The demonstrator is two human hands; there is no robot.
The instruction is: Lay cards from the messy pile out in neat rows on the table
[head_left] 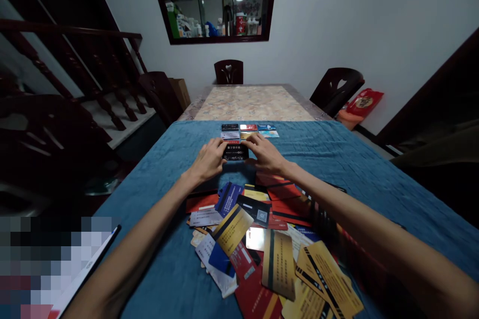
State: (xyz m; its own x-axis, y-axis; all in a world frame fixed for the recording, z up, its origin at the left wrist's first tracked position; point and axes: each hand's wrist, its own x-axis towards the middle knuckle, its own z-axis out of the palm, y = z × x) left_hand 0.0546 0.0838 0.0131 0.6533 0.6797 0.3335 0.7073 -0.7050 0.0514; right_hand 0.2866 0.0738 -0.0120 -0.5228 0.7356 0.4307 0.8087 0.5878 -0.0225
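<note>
A black card (235, 152) with white print is pinched at its left end by my left hand (209, 157) and at its right end by my right hand (265, 152). It faces me just in front of two short rows of cards. The far row has a black card (229, 127), a red card (248, 127) and a blue card (266, 127). In the nearer row are a pale card (229, 135), a gold card (247, 135), partly behind my right hand, and a light blue card (269, 134). A red edge shows just behind the held card.
A loose heap of cards, among them a gold card (279, 264), spreads below my forearms on the blue cloth (149, 199). A flat device (90, 264) lies at the left. Chairs (337, 89) stand around the table, and a red bag (364, 102) is at the right.
</note>
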